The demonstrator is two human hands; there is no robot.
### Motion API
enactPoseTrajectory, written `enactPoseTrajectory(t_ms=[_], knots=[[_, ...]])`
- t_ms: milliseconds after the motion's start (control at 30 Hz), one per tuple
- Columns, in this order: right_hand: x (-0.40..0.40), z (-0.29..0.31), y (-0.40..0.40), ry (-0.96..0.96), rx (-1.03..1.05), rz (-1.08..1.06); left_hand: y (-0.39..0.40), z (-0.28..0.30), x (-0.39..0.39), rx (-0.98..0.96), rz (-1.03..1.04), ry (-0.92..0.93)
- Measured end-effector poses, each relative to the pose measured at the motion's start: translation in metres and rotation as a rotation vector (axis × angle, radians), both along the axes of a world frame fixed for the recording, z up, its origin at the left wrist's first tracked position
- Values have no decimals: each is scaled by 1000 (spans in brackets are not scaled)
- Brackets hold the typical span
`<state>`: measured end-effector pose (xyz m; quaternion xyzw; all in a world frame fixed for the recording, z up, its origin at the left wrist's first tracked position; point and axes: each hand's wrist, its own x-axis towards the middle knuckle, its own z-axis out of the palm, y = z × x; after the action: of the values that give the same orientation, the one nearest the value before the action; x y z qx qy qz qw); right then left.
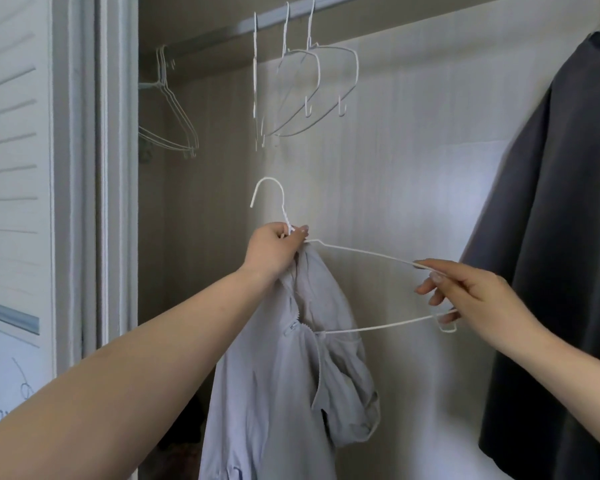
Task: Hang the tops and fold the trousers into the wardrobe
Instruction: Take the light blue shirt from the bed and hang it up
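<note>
A: What does the left hand [278, 245] hold?

B: Its grip is curled tight around the neck of a white wire hanger [361, 251], just below the hook, and it bunches the collar of a pale grey top [274, 393] against that same spot. The hook stands upright above the knuckles.

A: And the right hand [465, 296]?

B: It pinches the hanger's right shoulder; thumb and forefinger are closed on the upper wire, and the lower fingers are curled by the bottom bar near the small end loop.

A: Where is the top?

B: It hangs from the left hand, in the middle of the view, in front of the wardrobe's open bay. Its zip front faces the camera. The hanger's bottom bar crosses into the fabric near the zip; the right half of the hanger is bare, so the top is only partly on.

A: What is behind?

B: A rail [222, 39] runs across the far top of the wardrobe. Three bare hangers [312, 81] hang from it above the left hand, and a further cluster of hangers [168, 116] hangs at the left end. A dark grey garment [551, 202] hangs at the right, near the right hand but apart from it. A white slatted door [14, 168] stands at the left.
</note>
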<state>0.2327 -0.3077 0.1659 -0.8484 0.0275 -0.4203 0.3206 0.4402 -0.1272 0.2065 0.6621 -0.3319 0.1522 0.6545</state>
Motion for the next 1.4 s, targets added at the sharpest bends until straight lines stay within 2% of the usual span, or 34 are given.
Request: enactPoseTrajectory(t_ms=[67, 100, 133, 200, 233, 267, 333, 433, 467, 567, 700, 833, 867, 967, 1100, 1233, 1400], knots=[[-2, -1, -2, 44, -424, -304, 2, -3, 3, 27, 27, -1], [-4, -2, 0, -18, -671, -449, 3, -4, 5, 40, 27, -2], [-5, -5, 7, -120, -850, -474, 3, -4, 7, 46, 27, 0], [-5, -19, 29, -242, -1007, -271, 4, -3, 9, 34, 29, 5], [-2, -31, 40, -231, -1067, -153, 5, -3, 9, 31, 31, 5], [3, -45, 52, -139, -1102, -83, 5, -2, 8, 35, 29, 0], [22, -72, 70, 149, -1051, -76, 6, 0, 3, 53, 12, -19], [64, -96, 70, 588, -733, -43, 8, 1, -5, 61, -20, -51], [74, -97, 70, 605, -621, 26, 10, 2, -7, 58, -31, -58], [91, -96, 74, 450, -372, 161, 14, 2, -10, 39, -53, -70], [94, -101, 87, 556, -1, 419, 21, 3, -11, 28, -50, -89], [82, -106, 89, 899, -164, 329, 31, -1, -5, 35, -13, -104], [76, -107, 88, 1001, -152, 332, 34, -3, -1, 47, 8, -113], [56, -108, 75, 1127, -176, 299, 45, -13, 14, 128, 101, -139], [28, -92, 42, 1113, -257, 111, 55, -31, 32, 277, 208, -181], [7, -64, 18, 989, -598, -78, 54, -48, 39, 375, 242, -235], [-1, -28, 17, 799, -686, -107, 36, -57, 27, 423, 235, -333]])
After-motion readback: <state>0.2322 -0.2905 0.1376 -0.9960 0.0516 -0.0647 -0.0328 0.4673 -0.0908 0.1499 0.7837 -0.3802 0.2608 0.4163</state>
